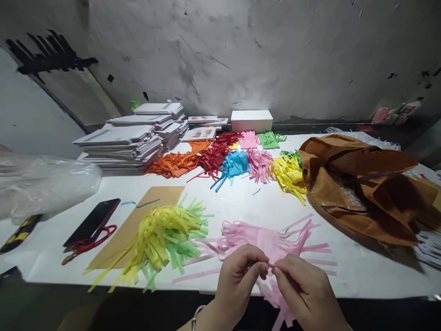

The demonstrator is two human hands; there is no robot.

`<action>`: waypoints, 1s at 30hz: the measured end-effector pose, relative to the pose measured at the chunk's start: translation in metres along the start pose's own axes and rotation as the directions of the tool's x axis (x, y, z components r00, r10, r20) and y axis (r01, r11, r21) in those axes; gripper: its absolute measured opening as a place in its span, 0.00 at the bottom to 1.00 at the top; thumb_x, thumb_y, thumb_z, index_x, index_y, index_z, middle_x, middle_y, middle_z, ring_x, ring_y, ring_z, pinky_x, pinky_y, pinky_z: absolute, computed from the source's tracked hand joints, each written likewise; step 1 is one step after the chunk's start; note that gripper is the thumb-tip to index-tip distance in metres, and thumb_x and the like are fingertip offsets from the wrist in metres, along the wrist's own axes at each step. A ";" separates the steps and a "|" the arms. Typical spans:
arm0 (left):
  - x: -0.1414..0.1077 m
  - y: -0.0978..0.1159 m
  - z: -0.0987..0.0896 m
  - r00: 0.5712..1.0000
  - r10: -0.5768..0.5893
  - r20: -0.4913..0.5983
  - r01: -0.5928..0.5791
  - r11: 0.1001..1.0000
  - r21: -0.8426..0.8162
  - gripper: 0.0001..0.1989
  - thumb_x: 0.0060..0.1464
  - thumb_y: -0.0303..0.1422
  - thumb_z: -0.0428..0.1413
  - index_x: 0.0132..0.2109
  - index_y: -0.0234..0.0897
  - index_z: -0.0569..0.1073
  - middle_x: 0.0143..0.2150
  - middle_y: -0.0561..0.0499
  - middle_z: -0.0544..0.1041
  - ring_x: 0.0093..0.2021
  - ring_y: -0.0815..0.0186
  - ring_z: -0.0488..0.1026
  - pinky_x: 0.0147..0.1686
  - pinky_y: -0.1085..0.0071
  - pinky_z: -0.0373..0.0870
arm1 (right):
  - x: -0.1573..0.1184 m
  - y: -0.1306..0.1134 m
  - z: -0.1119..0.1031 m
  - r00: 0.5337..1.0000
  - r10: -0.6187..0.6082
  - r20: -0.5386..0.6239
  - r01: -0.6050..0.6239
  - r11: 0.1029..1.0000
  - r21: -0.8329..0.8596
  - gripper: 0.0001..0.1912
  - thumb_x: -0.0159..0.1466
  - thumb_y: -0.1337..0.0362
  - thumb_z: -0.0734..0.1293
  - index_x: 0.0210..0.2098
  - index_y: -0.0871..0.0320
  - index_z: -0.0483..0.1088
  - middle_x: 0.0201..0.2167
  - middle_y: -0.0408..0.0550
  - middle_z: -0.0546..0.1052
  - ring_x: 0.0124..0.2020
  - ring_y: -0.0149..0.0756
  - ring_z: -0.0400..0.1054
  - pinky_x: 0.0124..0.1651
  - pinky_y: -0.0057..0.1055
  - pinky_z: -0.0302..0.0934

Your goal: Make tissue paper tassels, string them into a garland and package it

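My left hand [241, 276] and my right hand [303, 287] meet near the table's front edge, fingertips pinched on a thin twisted part of a pink paper tassel. Loose strips of this pink tassel [279, 301] hang down between the hands. Just beyond them lies pink fringed paper [265, 239], its cut strips spread to both sides. Left of my hands, a yellow fringed paper bundle [155, 234] rests with green fringed paper [182, 248] beside and under it. Most of what my fingertips hold is hidden.
Fringed bundles in orange [175, 163], blue [236, 163] and yellow [289, 174] line the back. White stacks [120, 142] and a white box [251, 121] stand near the wall. A brown fabric bag [358, 184] occupies the right. A phone [93, 220] and box cutter [20, 233] lie left.
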State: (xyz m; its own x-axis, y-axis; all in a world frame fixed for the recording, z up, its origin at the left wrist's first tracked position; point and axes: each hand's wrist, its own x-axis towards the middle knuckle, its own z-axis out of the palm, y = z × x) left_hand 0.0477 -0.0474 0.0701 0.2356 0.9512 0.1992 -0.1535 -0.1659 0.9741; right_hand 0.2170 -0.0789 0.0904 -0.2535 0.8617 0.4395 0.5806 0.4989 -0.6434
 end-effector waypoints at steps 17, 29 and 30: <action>-0.016 0.006 -0.014 0.915 0.387 0.115 -0.404 0.868 0.288 0.02 0.62 0.27 0.58 0.42 0.38 0.75 0.32 0.50 0.78 0.34 0.68 0.76 0.35 0.76 0.72 | -0.005 -0.012 0.014 0.996 -0.050 -0.075 0.050 0.999 -0.011 0.12 0.69 0.70 0.60 0.28 0.56 0.62 0.21 0.37 0.62 0.21 0.26 0.59 0.25 0.25 0.52; -0.015 0.003 -0.017 0.959 0.244 0.142 -0.272 0.933 0.235 0.01 0.61 0.30 0.60 0.41 0.39 0.76 0.31 0.52 0.78 0.33 0.69 0.75 0.35 0.76 0.71 | -0.013 -0.002 0.011 0.992 0.038 0.119 -0.056 0.987 0.153 0.10 0.72 0.67 0.57 0.38 0.54 0.68 0.28 0.40 0.71 0.28 0.29 0.67 0.31 0.24 0.59; -0.016 0.002 -0.017 0.962 0.227 0.149 -0.257 0.938 0.232 0.02 0.61 0.29 0.60 0.41 0.39 0.76 0.32 0.51 0.78 0.33 0.69 0.75 0.36 0.76 0.71 | -0.014 -0.001 0.011 0.994 0.028 0.109 -0.042 0.991 0.129 0.10 0.72 0.67 0.57 0.37 0.54 0.67 0.28 0.40 0.71 0.28 0.29 0.66 0.31 0.25 0.58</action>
State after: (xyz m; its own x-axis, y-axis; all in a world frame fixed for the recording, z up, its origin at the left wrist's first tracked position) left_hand 0.0274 -0.0583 0.0674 0.3351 0.8391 0.4285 0.0185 -0.4606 0.8874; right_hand 0.2108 -0.0903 0.0782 -0.3199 0.8801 0.3510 0.4861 0.4704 -0.7365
